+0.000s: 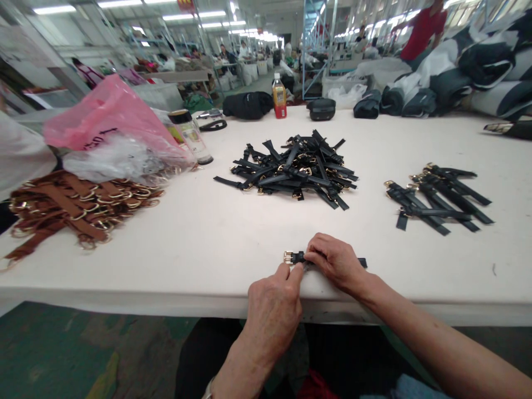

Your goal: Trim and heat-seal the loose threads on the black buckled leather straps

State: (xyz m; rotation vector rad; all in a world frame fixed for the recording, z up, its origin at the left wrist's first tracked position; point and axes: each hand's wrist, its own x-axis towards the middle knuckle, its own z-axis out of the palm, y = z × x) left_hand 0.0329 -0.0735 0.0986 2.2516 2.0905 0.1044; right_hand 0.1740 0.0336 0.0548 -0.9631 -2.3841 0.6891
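A short black strap (296, 257) with a gold buckle lies at the near edge of the white table (208, 244). My left hand (272, 307) pinches it just behind the buckle. My right hand (337, 262) is closed over the strap's middle, hiding most of it; the strap's tail shows past my right hand's far side. A big heap of black buckled straps (295, 169) lies in the table's middle. A smaller, laid-out group of black straps (438, 197) rests to the right.
Brown straps with gold rings (70, 208) are piled at the left, beside pink and clear plastic bags (112, 124). A jar (191, 136), a drink bottle (280, 97) and black pouches sit at the back. Fabric rolls (457, 77) lie far right. People work behind.
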